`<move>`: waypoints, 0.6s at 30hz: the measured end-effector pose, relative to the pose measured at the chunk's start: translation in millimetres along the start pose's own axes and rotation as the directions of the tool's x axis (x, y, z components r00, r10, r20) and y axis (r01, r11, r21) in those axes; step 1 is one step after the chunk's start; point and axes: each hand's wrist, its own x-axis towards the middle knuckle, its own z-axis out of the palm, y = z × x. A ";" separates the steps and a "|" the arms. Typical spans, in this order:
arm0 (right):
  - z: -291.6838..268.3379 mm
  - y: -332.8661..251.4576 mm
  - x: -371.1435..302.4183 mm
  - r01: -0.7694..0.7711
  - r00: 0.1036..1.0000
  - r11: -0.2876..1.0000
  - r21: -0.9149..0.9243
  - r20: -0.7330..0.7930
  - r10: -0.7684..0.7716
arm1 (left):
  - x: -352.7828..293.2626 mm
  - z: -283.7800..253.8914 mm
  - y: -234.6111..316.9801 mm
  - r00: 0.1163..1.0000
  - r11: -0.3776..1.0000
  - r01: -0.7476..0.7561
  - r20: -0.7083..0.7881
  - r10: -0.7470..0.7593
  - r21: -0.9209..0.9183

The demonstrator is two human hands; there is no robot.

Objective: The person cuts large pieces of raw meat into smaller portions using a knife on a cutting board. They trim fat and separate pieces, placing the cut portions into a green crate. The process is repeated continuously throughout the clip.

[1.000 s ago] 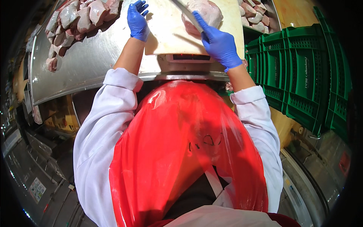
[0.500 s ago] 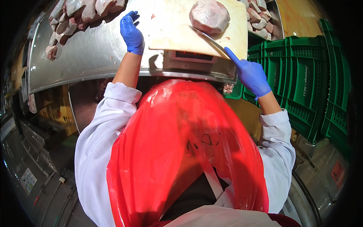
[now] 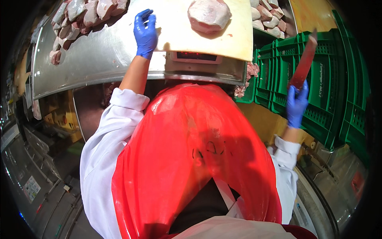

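My left hand (image 3: 146, 36), in a blue glove, hovers at the left edge of the white cutting board (image 3: 175, 30). Its fingers are loosely bent and apart, with nothing in them. Out to the right, my gloved right hand (image 3: 297, 106) grips a knife (image 3: 304, 61). The blade points away from me above the green crates and is slightly blurred by motion. A large rounded piece of pale raw meat (image 3: 209, 16) lies on the board, touched by neither hand.
Several meat pieces (image 3: 89, 14) are heaped at the far left of the steel table (image 3: 99, 59). More meat pieces (image 3: 272, 20) fill a container beyond the board. Green crates (image 3: 286, 71) stand at right; small trimmings (image 3: 241, 91) lie below the board. A scale display (image 3: 195, 57) shows under its near edge.
My right hand has swung the knife away from the board and meat, out to the right, blade now pointing away. My left hand has shifted slightly right. The board appears a little further left.
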 end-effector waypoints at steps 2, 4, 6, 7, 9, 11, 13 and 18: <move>50.2 34.4 -23.6 -0.116 0.954 0.863 -0.492 0.187 0.234 | 4.9 31.5 8.2 0.990 0.972 -0.136 0.060 0.126 0.193; 88.4 91.6 -69.9 -0.121 0.889 0.840 -0.529 0.319 0.329 | 0.1 83.9 47.2 0.952 0.847 -0.303 0.188 0.243 0.437; 96.5 90.7 -73.9 -0.217 0.919 0.855 -0.470 0.198 0.342 | 7.1 125.8 107.8 0.850 0.689 -0.429 0.520 0.088 0.584; 94.9 79.6 -72.0 -0.265 0.925 0.863 -0.430 0.139 0.354 | 6.7 141.2 117.2 0.806 0.544 -0.427 0.577 -0.132 0.722; 100.4 68.6 -65.1 -0.323 0.921 0.882 -0.342 0.099 0.376 | 7.5 163.9 82.7 0.885 0.291 -0.389 0.442 -0.145 0.874; 103.8 81.8 -82.7 -0.355 0.926 0.918 -0.179 0.069 0.372 | 19.1 174.5 91.1 0.838 0.400 -0.382 0.495 -0.230 0.833; 102.3 77.1 -93.5 -0.378 0.924 0.926 -0.008 0.047 0.378 | 31.9 169.1 107.8 0.799 0.327 -0.402 0.502 -0.330 0.855; 91.8 74.1 -159.7 -0.614 0.782 0.736 0.283 0.092 0.617 | 111.4 125.3 46.2 0.505 0.900 0.018 0.773 -0.384 0.436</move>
